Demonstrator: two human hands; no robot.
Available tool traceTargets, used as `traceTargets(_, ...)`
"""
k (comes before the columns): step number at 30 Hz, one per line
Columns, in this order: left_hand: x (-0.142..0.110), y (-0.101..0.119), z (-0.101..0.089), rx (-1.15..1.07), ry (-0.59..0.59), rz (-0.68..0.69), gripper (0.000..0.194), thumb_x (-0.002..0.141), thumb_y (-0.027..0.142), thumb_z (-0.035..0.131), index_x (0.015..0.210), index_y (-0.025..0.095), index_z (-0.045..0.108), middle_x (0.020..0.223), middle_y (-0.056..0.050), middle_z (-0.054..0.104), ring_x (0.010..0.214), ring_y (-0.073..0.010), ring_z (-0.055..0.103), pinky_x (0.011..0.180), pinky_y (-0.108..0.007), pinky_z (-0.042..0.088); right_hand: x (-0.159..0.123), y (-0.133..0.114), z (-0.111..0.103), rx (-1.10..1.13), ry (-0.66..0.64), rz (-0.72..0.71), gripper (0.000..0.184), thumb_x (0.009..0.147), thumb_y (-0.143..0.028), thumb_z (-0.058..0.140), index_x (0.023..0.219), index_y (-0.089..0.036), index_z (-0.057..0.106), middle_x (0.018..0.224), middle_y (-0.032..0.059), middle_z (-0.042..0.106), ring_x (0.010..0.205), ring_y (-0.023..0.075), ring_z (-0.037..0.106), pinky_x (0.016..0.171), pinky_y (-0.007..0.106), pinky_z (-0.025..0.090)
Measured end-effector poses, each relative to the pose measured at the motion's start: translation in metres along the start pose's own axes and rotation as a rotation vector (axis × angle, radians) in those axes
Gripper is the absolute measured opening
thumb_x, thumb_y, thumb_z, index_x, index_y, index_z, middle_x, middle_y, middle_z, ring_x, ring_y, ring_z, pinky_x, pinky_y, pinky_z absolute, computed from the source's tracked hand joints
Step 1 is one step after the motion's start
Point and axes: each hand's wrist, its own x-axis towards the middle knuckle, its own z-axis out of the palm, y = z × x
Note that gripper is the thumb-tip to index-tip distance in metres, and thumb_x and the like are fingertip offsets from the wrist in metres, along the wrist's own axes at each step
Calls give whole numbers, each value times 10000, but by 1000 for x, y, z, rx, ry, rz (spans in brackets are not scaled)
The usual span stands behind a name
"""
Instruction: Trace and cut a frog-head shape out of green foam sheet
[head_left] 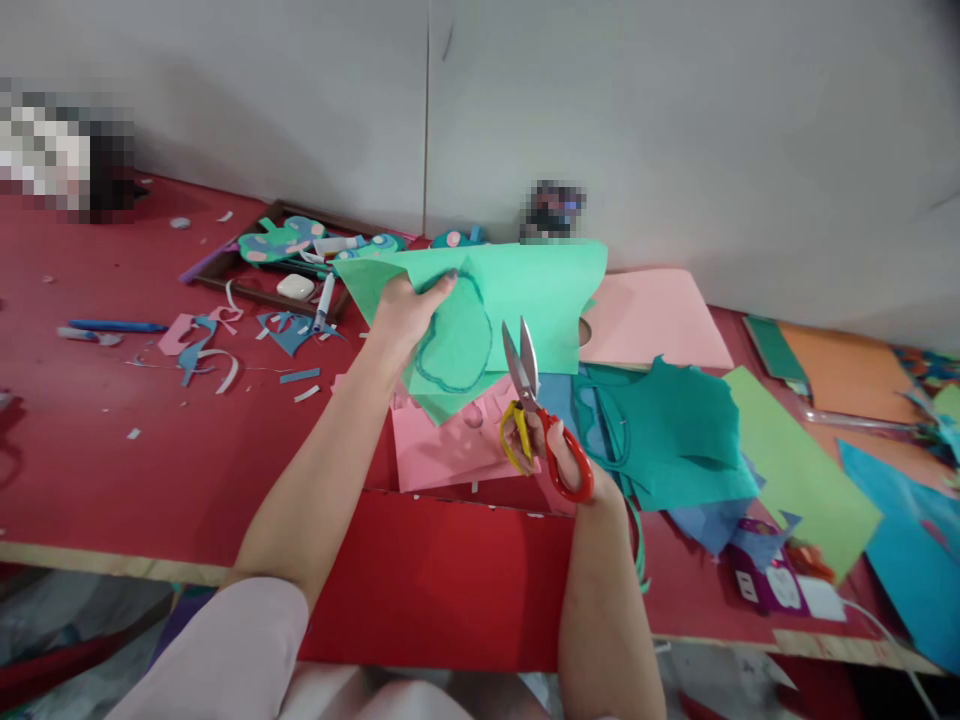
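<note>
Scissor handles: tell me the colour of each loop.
The scissors have one yellow loop and one red loop, seen best in the head view.

- Close in at ten o'clock, the left hand (409,308) has its fingers tucked out of sight behind the green sheet (540,300)!
- Over at four, the scissors (529,400) mask part of the right hand (570,465).
- Seven o'clock: the pink sheet (431,460), upper part covered.
- Far ten, a pixelated block (67,150) clipped by the left edge, unreadable!
- One o'clock, a smaller pixelated patch (553,208), equally unreadable.
- Far four, the blue sheet (907,560) runs off the right edge.
- Eight o'clock: bottom edge slices the pale sleeve (225,645).
</note>
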Motion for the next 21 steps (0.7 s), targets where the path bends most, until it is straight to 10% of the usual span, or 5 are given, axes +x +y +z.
traceTargets(21,-11,9,14,-104,-109,-76,338,692,423,661,916,170,671,1004,-55,708,920,-224,659,829,-324,524,2,-14,9,140,-83,77,547,812,-711,264,913,-242,527,663,12,471,488,149,403,509,335,359)
